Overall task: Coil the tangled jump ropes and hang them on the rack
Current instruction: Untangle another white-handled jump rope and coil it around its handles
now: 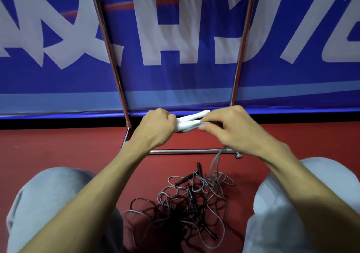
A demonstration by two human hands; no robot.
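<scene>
- While a person crouches before the rack (241, 44), the head view catches the left hand (156, 128) closed in a fist around one end of two white handles (190, 121), held side by side above the red floor (58, 147).
- Just beside it, the right hand (231, 130) pinches a grey cord (218, 157) against the handles, thumb and curled fingers (203, 127) tight on it; the cord drops from that pinch to the floor.
- Between the knees (303, 190) lies the tangle (187, 202): grey and black cords looped through one another, black handles among them, well short of any coil.
- By the look of it, the step in hand is the first wrap of the grey rope around its own handles; nothing visible hangs on the rack's uprights.
- Next, the right hand likely has to draw cord up out of the tangle and lay turns evenly, easing it free wherever black loops cross it.
- A hard pull could tighten the knot below; whether the grey cord runs clear cannot be told.
</scene>
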